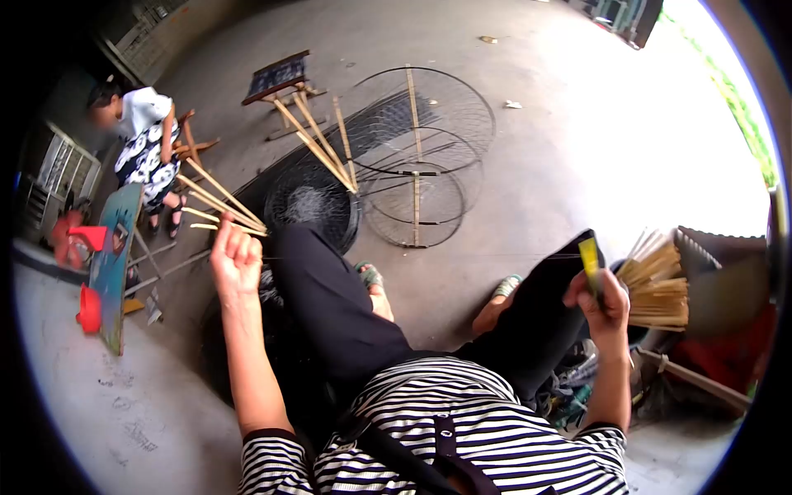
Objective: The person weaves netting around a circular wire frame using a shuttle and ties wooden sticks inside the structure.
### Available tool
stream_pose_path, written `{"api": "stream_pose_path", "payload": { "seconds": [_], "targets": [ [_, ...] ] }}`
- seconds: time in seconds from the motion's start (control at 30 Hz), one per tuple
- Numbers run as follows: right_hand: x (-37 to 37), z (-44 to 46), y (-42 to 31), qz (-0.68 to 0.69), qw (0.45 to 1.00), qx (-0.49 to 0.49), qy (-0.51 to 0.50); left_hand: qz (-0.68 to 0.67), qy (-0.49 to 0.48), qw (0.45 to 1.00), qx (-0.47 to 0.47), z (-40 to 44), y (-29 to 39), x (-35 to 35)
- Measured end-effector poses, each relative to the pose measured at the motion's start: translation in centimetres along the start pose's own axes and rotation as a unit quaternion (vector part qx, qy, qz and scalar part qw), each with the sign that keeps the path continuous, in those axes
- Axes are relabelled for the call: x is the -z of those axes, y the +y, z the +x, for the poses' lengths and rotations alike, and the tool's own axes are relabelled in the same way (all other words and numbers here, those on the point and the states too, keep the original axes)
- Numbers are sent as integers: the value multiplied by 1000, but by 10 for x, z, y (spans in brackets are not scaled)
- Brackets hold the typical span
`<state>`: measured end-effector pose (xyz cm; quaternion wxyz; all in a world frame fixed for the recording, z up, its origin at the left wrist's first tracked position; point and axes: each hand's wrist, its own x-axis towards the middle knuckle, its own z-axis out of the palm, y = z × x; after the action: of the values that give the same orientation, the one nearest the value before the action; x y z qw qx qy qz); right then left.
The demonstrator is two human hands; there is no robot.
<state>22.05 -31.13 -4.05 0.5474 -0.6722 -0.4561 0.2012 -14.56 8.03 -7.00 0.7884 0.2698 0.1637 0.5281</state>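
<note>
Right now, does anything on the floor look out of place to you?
Yes: a pale scrap and a farther yellowish scrap lie loose on the bare floor; they look like stray litter, though too small to identify.

No legible text, only dark, unreadable scrawls (140,437) on the pale surface (177,379) at lower left

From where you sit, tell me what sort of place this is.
Probably a workshop or garage, judging by the bare floor, the round mesh frames and the bundle of wooden sticks.
</note>
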Motion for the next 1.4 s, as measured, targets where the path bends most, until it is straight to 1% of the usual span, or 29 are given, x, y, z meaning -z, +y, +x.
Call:
{"api": "stream_pose_path", "payload": {
  "seconds": [0.03, 0.1, 0.13, 0.17, 0.23, 0.3, 0.37, 0.47, 0.5, 0.53, 0.57, 0.6, 0.63, 0.67, 0.7, 0.73, 0.77, 0.8, 0.83, 0.87, 0.9, 0.97, 1.0, 1.07, 1.1, 1.13, 1.2, 1.3, 1.4],
  "targets": [
    [8, 8, -2, -153, 985, -35, -72, 55, -5, 997, -47, 7, 16, 5],
    [18, 31, -18, -260, 906, -44, -332, 166, 78, 975, -128, 13, 44, -7],
    [20, 39, -17, -171, 916, -78, -355, 154, 56, 979, -121, 16, 54, -5],
    [25, 40, -9, -65, 945, -103, -304, 175, 41, 976, -124, 18, 54, -4],
    [17, 53, 2, 180, 978, -6, -107, 199, 32, 973, -108, 18, 42, -13],
    [2, 81, 13, 288, 954, 81, 24, 212, 20, 972, -99, 23, 33, -16],
    [-5, 91, 21, 311, 941, 65, 120, 233, 32, 966, -105, 35, 34, -16],
    [13, 110, 19, 249, 937, 144, 198, 296, 97, 937, -159, 53, 60, -5],
    [35, 117, 21, 287, 914, 127, 258, 318, 141, 920, -179, 57, 75, 10],
    [50, 127, 15, 473, 850, 117, 200, 277, 137, 935, -176, 59, 92, 30],
    [42, 130, 12, 307, 919, 118, 218, 305, 162, 917, -201, 59, 103, 42],
    [34, 133, 10, 132, 954, 115, 242, 337, 186, 895, -224, 58, 116, 54],
    [41, 132, 17, 116, 976, 114, 146, 367, 211, 872, -247, 54, 131, 69],
    [49, 129, 11, -106, 992, 4, 61, 382, 265, 843, -270, 47, 149, 85],
    [65, 127, 34, -227, 970, 29, -80, 396, 317, 811, -291, 39, 170, 104],
    [79, 129, 37, -199, 945, -127, -225, 394, 347, 790, -318, 28, 197, 135],
    [92, 129, 39, -162, 876, -278, -358, 392, 375, 767, -342, 17, 218, 159],
    [120, 120, 69, 18, 947, -222, -229, 384, 403, 758, -341, 5, 226, 163],
    [157, 106, 112, 195, 964, -155, -87, 375, 431, 748, -338, -6, 229, 164],
    [160, 109, 117, 367, 923, -87, 71, 357, 438, 756, -331, -13, 223, 160],
    [164, 112, 123, 500, 844, 30, 194, 359, 437, 757, -326, -17, 221, 163],
    [152, 101, 107, 643, 765, 34, -9, 366, 431, 762, -315, -21, 218, 169],
    [148, 99, 105, 560, 828, -5, 1, 375, 437, 748, -331, -24, 227, 182],
    [127, 103, 72, 321, 938, -90, -101, 368, 425, 739, -372, -42, 297, 264],
    [136, 104, 60, -83, 967, -164, -177, 416, 500, 651, -393, -55, 328, 276],
    [141, 101, 46, -224, 917, -203, -260, 457, 566, 553, -407, -64, 346, 283],
    [152, 87, 41, -200, 911, -220, -286, 453, 560, 543, -433, -79, 338, 257],
    [195, 54, 60, 0, 989, -129, -73, 437, 555, 523, -477, -103, 330, 226],
    [228, 38, 90, 113, 992, -29, 44, 431, 525, 577, -454, -101, 314, 237]
  ]
}}
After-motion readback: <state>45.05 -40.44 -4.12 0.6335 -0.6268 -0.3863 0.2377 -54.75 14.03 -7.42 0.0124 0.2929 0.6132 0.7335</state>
